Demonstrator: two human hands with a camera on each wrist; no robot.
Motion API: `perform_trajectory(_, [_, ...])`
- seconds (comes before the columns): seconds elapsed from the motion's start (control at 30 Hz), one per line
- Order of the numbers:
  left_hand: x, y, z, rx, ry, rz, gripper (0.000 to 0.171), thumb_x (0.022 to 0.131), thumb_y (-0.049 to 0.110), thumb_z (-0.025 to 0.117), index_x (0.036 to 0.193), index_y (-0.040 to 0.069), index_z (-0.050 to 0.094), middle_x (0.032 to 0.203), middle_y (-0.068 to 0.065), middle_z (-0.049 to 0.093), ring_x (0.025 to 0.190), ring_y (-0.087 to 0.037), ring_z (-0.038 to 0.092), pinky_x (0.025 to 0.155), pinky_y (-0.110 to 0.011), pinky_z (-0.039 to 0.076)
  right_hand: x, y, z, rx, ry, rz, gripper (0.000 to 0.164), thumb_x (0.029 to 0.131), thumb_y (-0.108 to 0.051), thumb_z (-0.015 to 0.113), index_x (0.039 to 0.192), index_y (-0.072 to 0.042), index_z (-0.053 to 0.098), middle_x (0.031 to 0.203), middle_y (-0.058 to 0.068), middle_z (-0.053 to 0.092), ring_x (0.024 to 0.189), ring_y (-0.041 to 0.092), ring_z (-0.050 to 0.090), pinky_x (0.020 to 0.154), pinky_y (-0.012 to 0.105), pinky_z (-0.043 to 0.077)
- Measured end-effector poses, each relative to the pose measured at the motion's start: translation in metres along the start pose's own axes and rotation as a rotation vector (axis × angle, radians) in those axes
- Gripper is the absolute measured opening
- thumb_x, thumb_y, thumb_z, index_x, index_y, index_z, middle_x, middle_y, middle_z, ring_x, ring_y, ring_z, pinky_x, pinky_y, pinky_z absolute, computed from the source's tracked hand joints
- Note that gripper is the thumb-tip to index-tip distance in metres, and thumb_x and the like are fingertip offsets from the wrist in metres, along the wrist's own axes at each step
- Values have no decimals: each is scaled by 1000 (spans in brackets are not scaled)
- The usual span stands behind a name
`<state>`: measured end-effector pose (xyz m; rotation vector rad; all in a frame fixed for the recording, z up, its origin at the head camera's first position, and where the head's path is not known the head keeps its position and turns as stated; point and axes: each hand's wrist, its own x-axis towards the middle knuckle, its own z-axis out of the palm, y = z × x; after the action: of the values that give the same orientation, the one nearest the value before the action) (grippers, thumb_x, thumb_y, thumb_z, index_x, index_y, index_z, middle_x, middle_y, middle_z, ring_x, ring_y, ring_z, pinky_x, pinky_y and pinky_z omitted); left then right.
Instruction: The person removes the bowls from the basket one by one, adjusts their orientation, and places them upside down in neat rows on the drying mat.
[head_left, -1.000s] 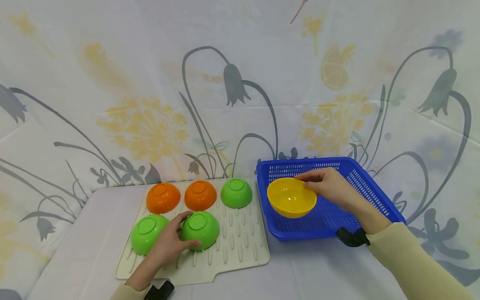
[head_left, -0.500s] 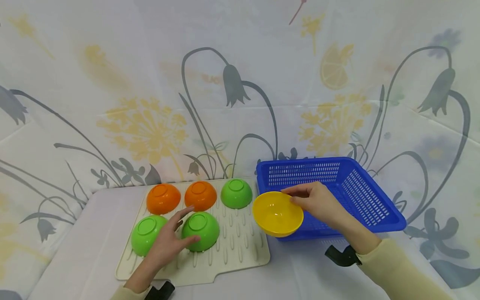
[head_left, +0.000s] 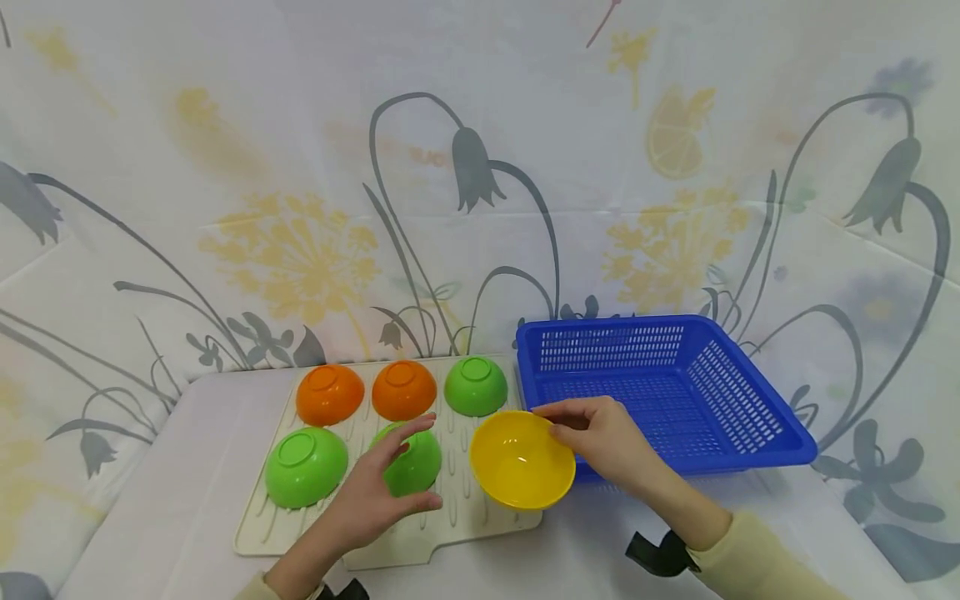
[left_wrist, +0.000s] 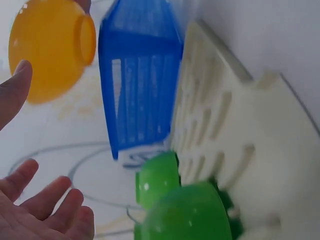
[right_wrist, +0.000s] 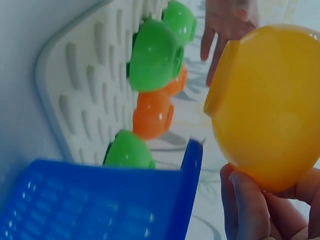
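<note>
A yellow bowl [head_left: 521,462] is pinched at its rim by my right hand [head_left: 611,442], its hollow facing up and toward me. It hangs above the right part of a cream drying mat [head_left: 480,517]. My left hand [head_left: 367,504] is spread, thumb and fingers apart, over a green bowl [head_left: 416,462] that it partly hides. In the left wrist view the left fingertips [left_wrist: 62,187] touch nothing, and the yellow bowl shows beyond the thumb. The right wrist view shows the right fingers [right_wrist: 250,200] holding the bowl's edge.
Upside down on the mat stand two orange bowls [head_left: 330,396] in the back row, a green bowl [head_left: 476,387] beside them, and another green bowl [head_left: 303,468] at front left. A blue basket [head_left: 780,433] adjoins the mat's right side. Patterned cloth hangs behind.
My right hand has carried the yellow bowl out of the basket area, leftward and nearer me, over the mat. My left hand has let go of the front green bowl and moved right.
</note>
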<state>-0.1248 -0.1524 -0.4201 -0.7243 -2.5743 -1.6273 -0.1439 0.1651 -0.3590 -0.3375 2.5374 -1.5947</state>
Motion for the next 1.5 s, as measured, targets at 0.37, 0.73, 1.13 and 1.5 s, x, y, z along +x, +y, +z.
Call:
perform_trajectory(0.37, [-1, 26, 25, -118, -166, -79, 99, 74, 29, 89, 155, 22, 33, 155, 10, 38, 142, -17, 36, 112, -50, 35, -4, -1, 32, -5, 43, -9, 23, 92, 1, 66, 114, -4, 74, 111, 8, 72, 99, 22, 69, 81, 29, 58])
perform_trajectory(0.73, [-1, 24, 28, -101, -127, -131, 101, 73, 35, 89, 156, 21, 33, 153, 1, 42, 138, -25, 41, 109, -53, 38, -7, 5, 46, 0, 84, -63, 24, 91, 0, 69, 114, -4, 74, 110, 8, 73, 101, 24, 69, 83, 29, 58])
perform_trajectory(1.13, [2, 17, 18, -223, -120, -154, 90, 76, 28, 88, 151, 18, 39, 146, -3, 49, 131, -26, 48, 101, -43, 48, -12, 9, 50, 110, 106, -129, 35, 90, 8, 67, 123, -6, 69, 119, 4, 68, 113, 23, 63, 100, 47, 48])
perform_trajectory(1.5, [1, 13, 12, -365, -148, -158, 80, 80, 19, 85, 149, 15, 44, 142, -12, 54, 122, -29, 57, 95, -38, 53, -13, 15, 56, 209, 92, -201, 45, 88, 18, 60, 124, -8, 66, 121, 6, 60, 122, 29, 57, 93, 31, 53])
